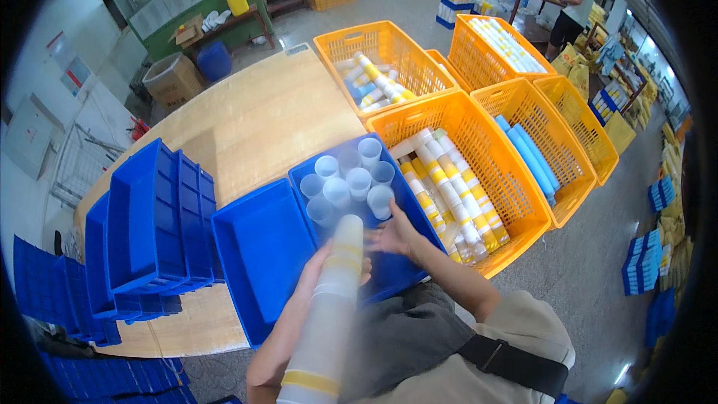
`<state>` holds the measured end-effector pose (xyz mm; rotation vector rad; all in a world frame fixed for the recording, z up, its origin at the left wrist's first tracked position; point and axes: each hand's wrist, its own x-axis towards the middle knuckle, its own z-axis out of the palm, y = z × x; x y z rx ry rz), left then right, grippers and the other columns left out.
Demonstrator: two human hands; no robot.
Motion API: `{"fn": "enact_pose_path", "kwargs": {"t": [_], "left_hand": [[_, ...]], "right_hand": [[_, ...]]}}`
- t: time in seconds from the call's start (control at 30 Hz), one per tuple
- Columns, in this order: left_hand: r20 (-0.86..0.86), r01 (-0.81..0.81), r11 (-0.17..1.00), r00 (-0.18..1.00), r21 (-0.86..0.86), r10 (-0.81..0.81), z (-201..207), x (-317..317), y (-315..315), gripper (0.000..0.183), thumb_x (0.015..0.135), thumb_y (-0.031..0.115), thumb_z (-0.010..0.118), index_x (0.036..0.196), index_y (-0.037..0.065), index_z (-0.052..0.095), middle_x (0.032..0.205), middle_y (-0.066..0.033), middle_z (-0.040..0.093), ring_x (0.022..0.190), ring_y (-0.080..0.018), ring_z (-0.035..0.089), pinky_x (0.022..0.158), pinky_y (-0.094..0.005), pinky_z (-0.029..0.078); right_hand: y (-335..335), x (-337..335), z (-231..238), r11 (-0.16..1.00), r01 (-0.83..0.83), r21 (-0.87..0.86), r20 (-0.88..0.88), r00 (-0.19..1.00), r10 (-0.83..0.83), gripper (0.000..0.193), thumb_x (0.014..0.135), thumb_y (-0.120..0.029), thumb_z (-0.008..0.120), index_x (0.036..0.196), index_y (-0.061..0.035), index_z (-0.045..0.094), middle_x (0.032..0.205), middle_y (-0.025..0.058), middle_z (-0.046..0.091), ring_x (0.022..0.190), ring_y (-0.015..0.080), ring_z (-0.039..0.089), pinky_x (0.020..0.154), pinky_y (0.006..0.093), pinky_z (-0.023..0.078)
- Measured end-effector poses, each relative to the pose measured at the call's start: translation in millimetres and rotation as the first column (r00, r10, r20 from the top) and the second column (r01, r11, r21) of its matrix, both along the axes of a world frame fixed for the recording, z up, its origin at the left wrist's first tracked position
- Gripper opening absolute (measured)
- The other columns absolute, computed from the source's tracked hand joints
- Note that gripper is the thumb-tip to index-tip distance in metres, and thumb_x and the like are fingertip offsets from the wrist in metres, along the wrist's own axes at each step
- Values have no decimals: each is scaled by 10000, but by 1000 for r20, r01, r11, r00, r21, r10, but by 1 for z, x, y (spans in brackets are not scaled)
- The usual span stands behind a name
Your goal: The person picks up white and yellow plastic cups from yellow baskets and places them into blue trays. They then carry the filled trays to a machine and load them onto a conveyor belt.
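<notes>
My left hand (315,268) is wrapped round a long stack of nested plastic cups (339,284), translucent white with yellow bands. The stack slants up from the lower edge, its near part blurred. Just right of its upper end, my right hand (396,235) has its fingers apart, with the thumb close to the nearest standing cup (380,200); whether they touch I cannot tell. Several single translucent cups (336,191) stand mouth up in the far part of a blue tray (430,229). Both hands are over this tray's near part.
A second blue tray (258,239) adjoins on the left, beside stacked blue trays (142,217) on the wooden table (247,116). On the right, an orange crate (516,213) holds cup stacks (452,187); another orange crate (576,194) holds blue rolls (527,155). A person (572,11) stands far right.
</notes>
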<state>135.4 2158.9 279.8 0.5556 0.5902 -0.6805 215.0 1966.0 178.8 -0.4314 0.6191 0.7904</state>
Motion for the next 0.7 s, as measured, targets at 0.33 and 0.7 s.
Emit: {"fn": "enact_pose_path", "kwargs": {"t": [0.33, 0.7], "left_hand": [[92, 67, 997, 994, -40, -63, -20, -13, 17, 599, 1000, 439, 520, 1333, -54, 449, 1070, -275, 637, 908, -347, 697, 759, -442, 624], [7, 127, 989, 992, 78, -128, -24, -49, 31, 577, 1001, 408, 529, 1354, -33, 415, 1037, -242, 655, 821, -301, 707, 712, -396, 625]], "right_hand": [[15, -20, -29, 994, -57, 92, 295, 955, 28, 843, 950, -656, 458, 1462, 8, 368, 1419, 213, 496, 1345, 352, 451, 1111, 518, 354], [31, -34, -19, 859, -120, -498, 785, 359, 506, 433, 1016, -429, 490, 1251, -65, 491, 1196, 127, 588, 1101, 255, 579, 980, 411, 459]]}}
